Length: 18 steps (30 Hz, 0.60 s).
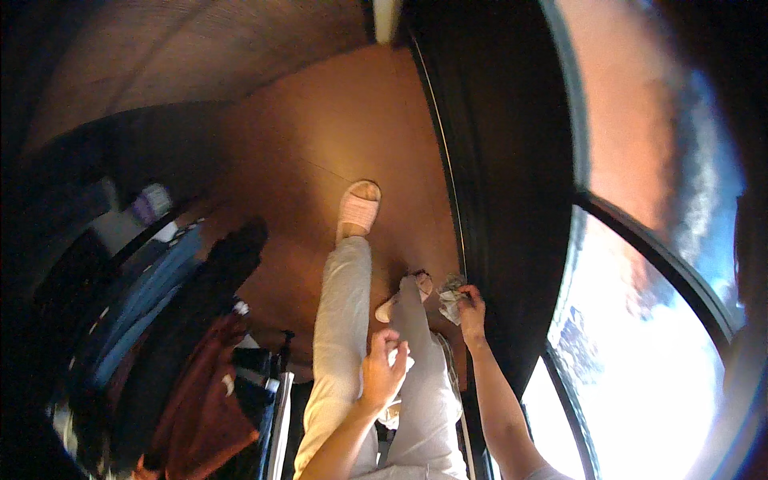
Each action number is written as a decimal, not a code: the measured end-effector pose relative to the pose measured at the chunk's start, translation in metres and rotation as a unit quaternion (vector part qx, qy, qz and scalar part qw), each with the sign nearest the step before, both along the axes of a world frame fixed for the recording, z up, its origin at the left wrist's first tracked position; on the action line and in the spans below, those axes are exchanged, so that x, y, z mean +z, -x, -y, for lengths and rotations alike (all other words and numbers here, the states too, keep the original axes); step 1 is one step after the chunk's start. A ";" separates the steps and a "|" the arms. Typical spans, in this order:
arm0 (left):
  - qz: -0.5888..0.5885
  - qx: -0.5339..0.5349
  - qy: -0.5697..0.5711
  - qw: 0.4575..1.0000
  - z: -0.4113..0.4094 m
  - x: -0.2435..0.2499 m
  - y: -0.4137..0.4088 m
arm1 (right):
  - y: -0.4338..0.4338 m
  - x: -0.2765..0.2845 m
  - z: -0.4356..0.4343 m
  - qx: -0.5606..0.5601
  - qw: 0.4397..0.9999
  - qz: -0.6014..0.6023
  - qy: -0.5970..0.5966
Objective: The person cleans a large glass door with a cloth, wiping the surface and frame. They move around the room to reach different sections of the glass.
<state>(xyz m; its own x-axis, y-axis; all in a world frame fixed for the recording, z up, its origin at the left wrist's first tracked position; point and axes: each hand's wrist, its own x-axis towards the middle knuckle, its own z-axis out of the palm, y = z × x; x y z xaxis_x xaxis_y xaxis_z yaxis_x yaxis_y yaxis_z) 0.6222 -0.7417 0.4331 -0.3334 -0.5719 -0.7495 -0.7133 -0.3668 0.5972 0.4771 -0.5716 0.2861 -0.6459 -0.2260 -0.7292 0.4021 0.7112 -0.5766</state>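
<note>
My left hand (382, 375) is in front of my thighs, its fingers curled around a small white object (401, 359), mostly hidden and perhaps crumpled paper or cloth. Farther forward and to the right, my right hand (473, 315) pinches a crumpled whitish-grey piece (449, 303), thin like plastic film or paper. It hangs beside my right slipper (423, 284), close to the dark panel on the right. Below, my legs in light grey trousers (342, 300) are in mid-stride, the left foot ahead in a pink open-toed slipper (360, 207).
A reddish-brown floor (384, 126) runs forward. At left hang several garments, among them blue jeans (150, 300) and a rust-red piece (198, 384). A dark panel (504, 150) lines the right side, below bright framed windows (636, 360). A pale post (386, 21) stands ahead.
</note>
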 end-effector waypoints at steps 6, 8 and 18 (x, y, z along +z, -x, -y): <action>-0.124 0.018 -0.079 0.989 0.052 0.116 0.040 | 0.047 0.245 0.118 -0.306 0.774 0.337 0.441; -0.189 0.041 -0.084 0.978 0.073 0.183 0.055 | 0.044 0.316 0.133 -0.362 0.711 0.358 0.485; -0.414 0.013 -0.085 0.906 0.096 0.409 0.060 | 0.024 0.526 0.111 -0.287 0.730 0.345 0.516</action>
